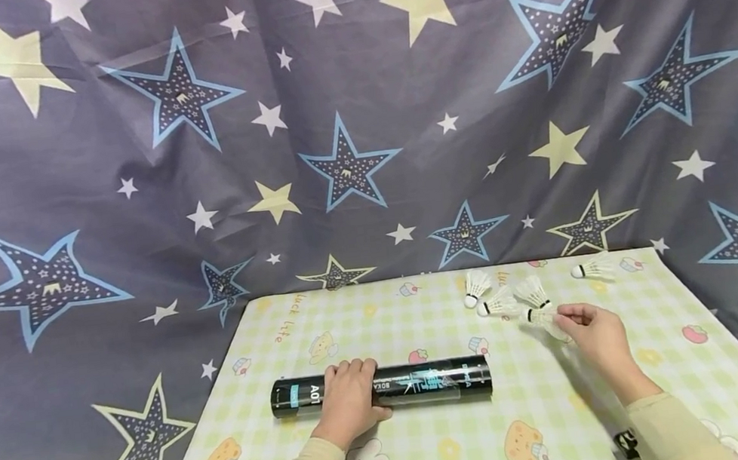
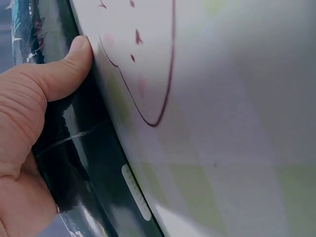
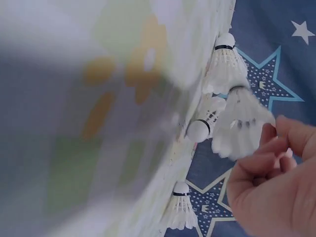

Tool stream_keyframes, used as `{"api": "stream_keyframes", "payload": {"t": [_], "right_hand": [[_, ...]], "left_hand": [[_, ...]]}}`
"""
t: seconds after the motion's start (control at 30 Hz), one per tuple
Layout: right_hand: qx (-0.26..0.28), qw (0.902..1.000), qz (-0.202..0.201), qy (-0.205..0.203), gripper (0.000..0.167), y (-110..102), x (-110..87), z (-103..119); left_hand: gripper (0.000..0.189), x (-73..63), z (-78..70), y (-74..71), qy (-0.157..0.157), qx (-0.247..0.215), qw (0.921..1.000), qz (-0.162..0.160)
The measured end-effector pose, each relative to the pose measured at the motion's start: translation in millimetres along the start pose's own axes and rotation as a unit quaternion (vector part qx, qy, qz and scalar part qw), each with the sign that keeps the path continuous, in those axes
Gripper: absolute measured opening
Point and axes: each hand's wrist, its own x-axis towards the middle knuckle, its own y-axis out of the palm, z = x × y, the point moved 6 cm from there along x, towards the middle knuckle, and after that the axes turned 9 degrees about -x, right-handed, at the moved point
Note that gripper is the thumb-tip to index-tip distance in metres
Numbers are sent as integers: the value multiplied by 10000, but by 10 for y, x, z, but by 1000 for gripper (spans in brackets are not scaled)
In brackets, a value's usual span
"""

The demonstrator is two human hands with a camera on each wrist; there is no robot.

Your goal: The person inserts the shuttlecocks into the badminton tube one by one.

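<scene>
A black shuttlecock tube [image 1: 427, 381] with blue and white print lies sideways on the table. My left hand [image 1: 350, 399] grips it from above left of its middle; in the left wrist view the thumb [image 2: 74, 66] lies along the dark tube [image 2: 74, 143]. Farther back on the right, my right hand [image 1: 596, 341] pinches a white shuttlecock [image 1: 542, 319] by the rim of its feather skirt. The right wrist view shows this shuttlecock [image 3: 241, 123] between thumb and fingers, its skirt toward the hand. Just beyond it lie several others, including one shuttlecock [image 1: 476, 287] at the back.
Another shuttlecock [image 1: 593, 267] lies apart near the table's back right edge. A green-and-white checked cloth [image 1: 445, 418] with cartoon prints covers the table. Behind it hangs a dark curtain [image 1: 349, 58] patterned with stars. A small black object [image 1: 626, 445] sits by my right sleeve.
</scene>
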Motion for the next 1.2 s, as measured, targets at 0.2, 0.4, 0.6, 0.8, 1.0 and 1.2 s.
{"api": "stream_keyframes", "payload": {"t": [0.2, 0.4, 0.6, 0.8, 1.0, 1.2], "right_hand": [[505, 9969, 510, -309, 37, 70, -249, 137], [1017, 9888, 976, -488, 40, 296, -466, 372], [1790, 9713, 1552, -207, 45, 568, -608, 568], [2376, 9584, 1577, -163, 41, 669, -711, 705], [2306, 9652, 1180, -357, 61, 674, -773, 785], [2282, 9685, 960, -259, 59, 675, -795, 796]], "left_hand": [[90, -3, 64, -30, -173, -62, 9998, 73], [88, -22, 43, -110, -255, -203, 9994, -116], [88, -32, -98, -205, -51, -516, 9976, -463], [89, -52, -117, -248, -325, -547, 9960, -627], [88, -72, -139, -267, -313, -713, 9943, -725], [88, -82, -172, -293, -218, -740, 9932, -875]]}}
